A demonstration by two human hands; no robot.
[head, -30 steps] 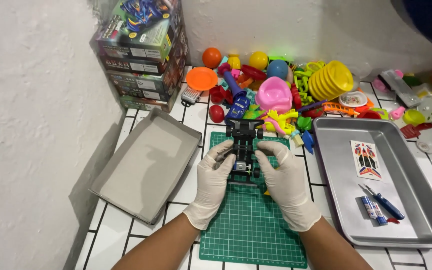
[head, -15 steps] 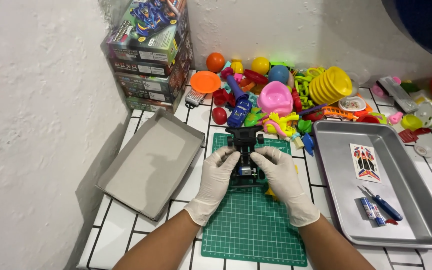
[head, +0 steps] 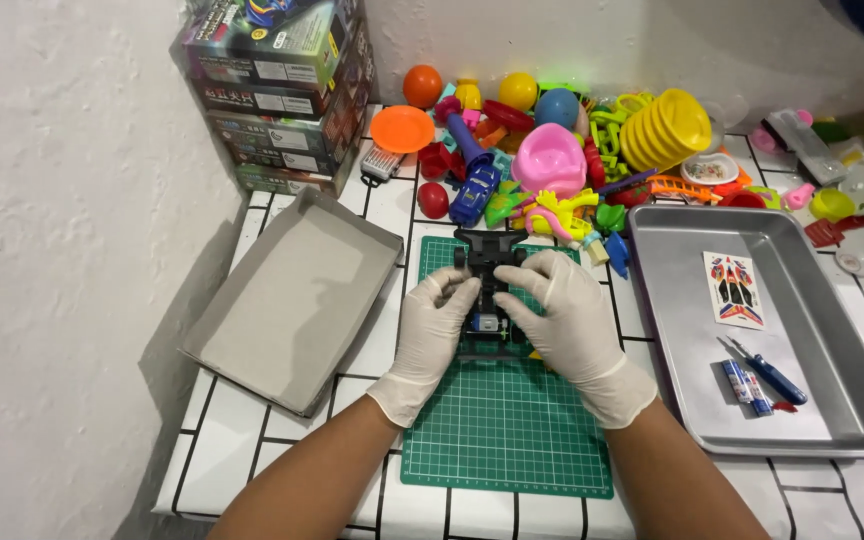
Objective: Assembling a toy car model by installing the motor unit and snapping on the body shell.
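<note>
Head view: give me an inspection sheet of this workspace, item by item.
Surface: white tiled table with dark grout lines, a green cutting mat in the middle.
Job's things: black toy car chassis on the mat, held from both sides.
Clutter: pile of colourful plastic toys behind the mat; stacked boxes at back left; grey cardboard tray to the left; metal tray to the right holding a sticker sheet, a screwdriver and batteries.
Grippers: left hand and right hand, both in white gloves, grip the chassis.
Cables: nothing seen.
Surroundings: rough white wall on the left and behind.
</note>
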